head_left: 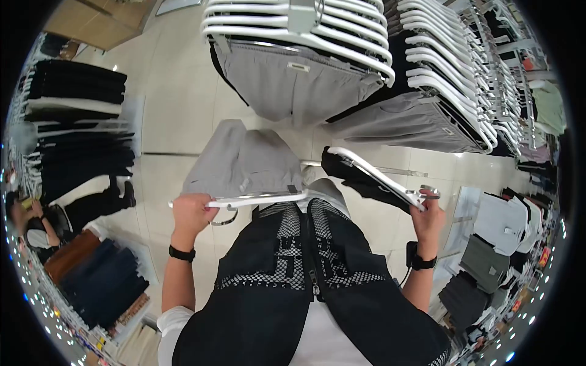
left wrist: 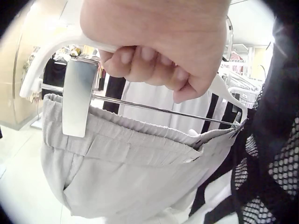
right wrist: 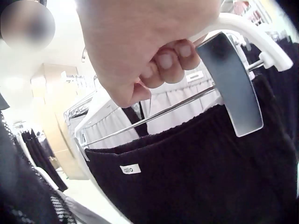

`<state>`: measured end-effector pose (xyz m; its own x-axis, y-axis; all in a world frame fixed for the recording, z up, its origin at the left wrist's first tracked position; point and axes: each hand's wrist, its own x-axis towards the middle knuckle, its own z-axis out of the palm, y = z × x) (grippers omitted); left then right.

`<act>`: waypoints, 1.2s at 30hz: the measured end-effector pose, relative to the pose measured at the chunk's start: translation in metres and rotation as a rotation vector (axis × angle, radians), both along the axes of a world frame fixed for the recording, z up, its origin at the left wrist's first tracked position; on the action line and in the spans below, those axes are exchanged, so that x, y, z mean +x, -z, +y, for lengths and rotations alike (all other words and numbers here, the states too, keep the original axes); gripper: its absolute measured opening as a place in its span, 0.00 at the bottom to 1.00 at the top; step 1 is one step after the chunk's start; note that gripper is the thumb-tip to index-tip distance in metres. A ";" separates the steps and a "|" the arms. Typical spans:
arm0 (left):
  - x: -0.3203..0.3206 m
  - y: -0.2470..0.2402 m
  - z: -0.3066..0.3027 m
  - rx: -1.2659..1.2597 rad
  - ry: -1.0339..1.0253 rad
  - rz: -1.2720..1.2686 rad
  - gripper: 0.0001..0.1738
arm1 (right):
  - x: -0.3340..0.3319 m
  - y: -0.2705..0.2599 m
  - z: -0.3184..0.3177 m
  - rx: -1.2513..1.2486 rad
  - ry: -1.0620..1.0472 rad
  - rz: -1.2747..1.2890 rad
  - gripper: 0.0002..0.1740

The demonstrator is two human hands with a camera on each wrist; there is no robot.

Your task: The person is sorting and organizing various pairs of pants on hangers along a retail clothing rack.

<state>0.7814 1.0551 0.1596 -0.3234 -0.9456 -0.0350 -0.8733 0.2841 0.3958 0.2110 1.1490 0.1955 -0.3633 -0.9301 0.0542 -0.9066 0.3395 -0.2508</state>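
My left hand (head_left: 192, 213) grips the top of a white hanger (head_left: 262, 200). Light grey trousers (head_left: 244, 161) with an elastic waistband hang from its metal clips, one clip (left wrist: 79, 98) showing large in the left wrist view. In my right hand (head_left: 429, 216) is a second white hanger (head_left: 375, 172), its bar curled into by the fingers. Black trousers (right wrist: 196, 168) with a small white label (right wrist: 130, 169) at the waist hang from that one. Both garments are held apart, one on each side of my body.
Ahead stands a rack of white hangers (head_left: 299, 24) with grey trousers (head_left: 293, 79), and more hangers (head_left: 439, 55) follow on the right. Dark trousers (head_left: 85, 146) hang at the left. Folded clothes (head_left: 101, 283) lie low left, others (head_left: 485, 262) low right. A person (head_left: 46, 226) is at the far left.
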 end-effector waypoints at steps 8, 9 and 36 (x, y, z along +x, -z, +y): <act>-0.031 -0.008 0.110 0.127 -0.143 0.012 0.14 | -0.011 0.027 0.015 0.233 -0.203 -0.258 0.25; -0.030 -0.012 0.112 0.132 -0.163 -0.002 0.14 | -0.014 0.030 0.013 0.223 -0.218 -0.278 0.26; 0.118 -0.078 0.034 -0.073 -0.885 -0.003 0.18 | -0.028 0.049 -0.053 -0.112 -0.061 -0.049 0.12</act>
